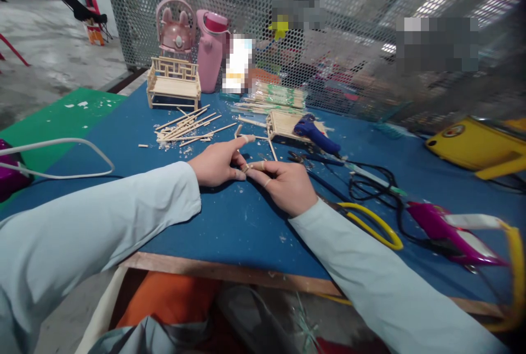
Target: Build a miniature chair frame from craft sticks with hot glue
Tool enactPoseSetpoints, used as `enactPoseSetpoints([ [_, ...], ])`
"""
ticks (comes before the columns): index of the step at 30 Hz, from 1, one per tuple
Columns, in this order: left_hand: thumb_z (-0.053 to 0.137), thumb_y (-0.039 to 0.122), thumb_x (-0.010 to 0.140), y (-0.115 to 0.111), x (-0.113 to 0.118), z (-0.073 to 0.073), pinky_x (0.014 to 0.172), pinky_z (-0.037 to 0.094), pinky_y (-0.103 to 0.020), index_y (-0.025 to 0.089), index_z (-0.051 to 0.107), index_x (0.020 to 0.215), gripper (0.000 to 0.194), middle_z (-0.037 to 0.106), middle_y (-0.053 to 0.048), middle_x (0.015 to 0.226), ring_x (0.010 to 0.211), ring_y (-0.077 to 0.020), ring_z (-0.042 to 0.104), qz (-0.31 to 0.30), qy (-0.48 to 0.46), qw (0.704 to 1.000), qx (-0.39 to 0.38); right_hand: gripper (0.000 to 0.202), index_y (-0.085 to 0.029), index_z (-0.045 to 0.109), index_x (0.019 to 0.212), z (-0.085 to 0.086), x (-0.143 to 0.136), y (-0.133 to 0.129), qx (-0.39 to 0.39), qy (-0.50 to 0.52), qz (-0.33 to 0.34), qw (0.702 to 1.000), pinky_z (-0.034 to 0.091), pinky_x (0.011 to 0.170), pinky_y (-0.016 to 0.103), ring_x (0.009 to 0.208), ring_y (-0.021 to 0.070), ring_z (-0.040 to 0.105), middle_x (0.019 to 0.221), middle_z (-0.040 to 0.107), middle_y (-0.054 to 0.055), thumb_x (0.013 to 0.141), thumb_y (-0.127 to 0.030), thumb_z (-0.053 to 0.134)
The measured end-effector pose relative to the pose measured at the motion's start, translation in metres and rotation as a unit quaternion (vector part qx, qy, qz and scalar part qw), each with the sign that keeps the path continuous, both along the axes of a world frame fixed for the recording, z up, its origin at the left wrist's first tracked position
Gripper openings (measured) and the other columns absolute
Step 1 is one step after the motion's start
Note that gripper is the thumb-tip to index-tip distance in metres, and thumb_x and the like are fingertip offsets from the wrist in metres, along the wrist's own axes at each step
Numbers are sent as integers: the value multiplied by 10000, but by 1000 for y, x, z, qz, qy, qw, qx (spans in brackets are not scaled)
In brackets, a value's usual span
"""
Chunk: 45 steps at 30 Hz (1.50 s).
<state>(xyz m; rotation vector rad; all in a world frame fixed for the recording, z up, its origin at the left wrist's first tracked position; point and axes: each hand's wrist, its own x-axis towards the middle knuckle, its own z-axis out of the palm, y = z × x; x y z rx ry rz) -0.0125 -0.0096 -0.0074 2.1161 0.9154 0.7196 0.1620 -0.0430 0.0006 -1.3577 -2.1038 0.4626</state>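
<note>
Over the blue tabletop (242, 233), my left hand (217, 163) and my right hand (290, 185) meet at the fingertips. Between them is a tiny light-brown piece, apparently a bit of wooden stick (245, 168), mostly covered by the fingers. My left thumb and fingers pinch it from the left, with the index finger stretched forward. From the right, my right thumb and index finger close on it. Tape-like bands wrap some fingers. Just beyond lie loose wooden sticks (187, 126) and a small slatted wooden piece (281, 125) with a blue glue gun (316, 133) on it.
A miniature wooden bench (175, 85), a pink bottle (210, 55) and bagged sticks (279, 95) stand along the perforated metal screen (135, 9). To the right are yellow-handled cutters (376, 228), black cable (364, 184), a purple device (452, 233) and a yellow case (472, 143).
</note>
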Motion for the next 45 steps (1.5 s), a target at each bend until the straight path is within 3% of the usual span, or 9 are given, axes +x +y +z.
enactPoseSetpoints([
  [12, 606, 134, 695, 3, 2, -3, 757, 433, -275, 132, 419, 1279, 614, 651, -34, 816, 753, -130, 583, -23, 4, 999, 46, 138, -162, 653, 662, -2, -2, 3, 18, 13, -24, 999, 420, 562, 236, 553, 111, 543, 636, 664, 11, 701, -286, 606],
  [20, 569, 143, 720, 1, 0, 1, 710, 430, -251, 139, 518, 1182, 465, 635, -22, 796, 715, -122, 559, -46, 22, 996, 78, 182, -174, 682, 840, 13, -4, -9, 68, -88, -27, 993, 457, 649, 269, 662, 156, 616, 782, 701, 43, 746, -264, 555],
  [23, 565, 140, 722, 1, 0, -1, 731, 431, -259, 150, 485, 1219, 503, 635, -16, 795, 705, -115, 556, -47, 14, 996, 72, 292, -192, 647, 1017, 33, 14, -31, 120, -149, -46, 981, 473, 711, 311, 735, 191, 633, 865, 697, 59, 788, -300, 500],
  [26, 563, 134, 722, 1, 0, -2, 763, 429, -273, 153, 460, 1246, 534, 639, -21, 812, 710, -112, 561, -46, 10, 997, 63, 305, -231, 656, 991, 43, 55, -58, 82, -206, -77, 972, 475, 783, 376, 839, 241, 635, 978, 682, 66, 809, -373, 458],
  [31, 549, 120, 728, 0, 1, -2, 769, 433, -275, 138, 426, 1273, 559, 638, -29, 818, 710, -106, 558, -50, 2, 998, 41, 367, -236, 626, 1082, 21, 122, -90, 30, -252, -86, 963, 430, 921, 448, 1112, 290, 525, 1182, 594, 75, 808, -392, 438],
  [34, 551, 127, 732, -2, 1, 0, 764, 436, -270, 138, 424, 1274, 557, 630, -22, 808, 711, -104, 554, -45, 5, 998, 39, 358, -219, 621, 1083, -2, 132, -95, 82, -259, -91, 958, 440, 921, 428, 1156, 253, 498, 1186, 595, 65, 850, -345, 381],
  [38, 553, 144, 743, -3, 1, 2, 770, 436, -273, 142, 424, 1274, 547, 625, -17, 799, 712, -103, 552, -38, 19, 998, 36, 338, -170, 658, 982, -15, 129, -88, 169, -290, -178, 925, 489, 820, 432, 1038, 272, 578, 1067, 658, 98, 854, -277, 365],
  [42, 550, 149, 752, -2, 0, 1, 777, 440, -286, 151, 405, 1283, 551, 627, -23, 811, 725, -107, 558, -49, 8, 998, 25, 296, -153, 678, 918, 13, 107, -79, 189, -369, -192, 890, 497, 624, 484, 779, 332, 635, 971, 680, 148, 796, -226, 418],
  [45, 555, 148, 749, -2, 0, 0, 789, 437, -288, 138, 398, 1280, 554, 625, -24, 813, 734, -107, 560, -53, 4, 998, 19, 311, -169, 639, 1022, 44, 67, -64, 192, -279, -87, 937, 483, 752, 429, 890, 281, 612, 1005, 668, 116, 802, -178, 419],
])
